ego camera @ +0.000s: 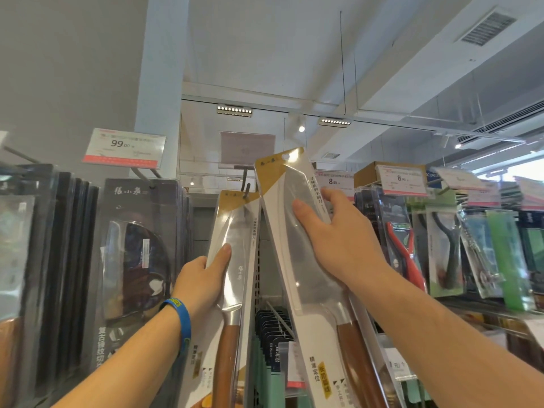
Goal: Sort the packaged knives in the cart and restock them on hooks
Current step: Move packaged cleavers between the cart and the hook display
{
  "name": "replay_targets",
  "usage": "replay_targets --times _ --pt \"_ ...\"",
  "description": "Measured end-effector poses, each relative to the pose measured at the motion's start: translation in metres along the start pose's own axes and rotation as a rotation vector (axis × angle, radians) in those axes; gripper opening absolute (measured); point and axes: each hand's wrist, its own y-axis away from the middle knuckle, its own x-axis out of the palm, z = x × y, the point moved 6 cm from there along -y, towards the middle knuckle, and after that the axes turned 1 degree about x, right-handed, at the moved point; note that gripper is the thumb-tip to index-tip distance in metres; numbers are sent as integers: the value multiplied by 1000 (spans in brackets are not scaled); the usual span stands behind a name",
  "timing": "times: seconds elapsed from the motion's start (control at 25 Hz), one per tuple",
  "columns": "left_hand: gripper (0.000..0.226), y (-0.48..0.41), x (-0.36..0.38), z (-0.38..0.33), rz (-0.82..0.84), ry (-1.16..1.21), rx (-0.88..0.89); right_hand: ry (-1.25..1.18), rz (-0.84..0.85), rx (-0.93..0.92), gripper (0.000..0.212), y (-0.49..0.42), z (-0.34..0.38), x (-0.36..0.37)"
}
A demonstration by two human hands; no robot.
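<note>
By hook point(246, 180), L hand point(203, 285) grips left knife-pkg point(235, 228), R hand point(338, 240) right knife-pkg point(281, 207).

White column point(164, 69) runs up to a white ceiling point(265, 39). Left of the column: plain grey wall point(67, 69). Right of the column, on ceiling rails: near strip lamp point(234, 109) and far strip lamp point(335, 121), both lit, with a small lit spot lamp point(301, 128) between them. Further right: thin hanging wire point(343, 63). Far right: slatted vent grille point(487, 28) in the ceiling. Blurred hanging sign point(247, 148) just right of the column, low. Daylight glare point(527, 172) at the far right, lettering unreadable.
</note>
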Motion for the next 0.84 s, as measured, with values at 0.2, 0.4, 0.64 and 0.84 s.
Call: replay_targets --times 0.2,0.4,0.64,0.84 --pt "55 -9 21 10 344 -31 -285 0 -3 -10 57 1 3 4" --pt "83 -26 -20 -52 -8 -283 172 -11 -9 0 58 1 3 6" --pt "54 -30 -55 -186 -86 -252 708 -132 16 41 56 12 -7 23" --pt "18 -42 -55 -206 -86 -418 694 -240 34 79 54 29 -15 45"
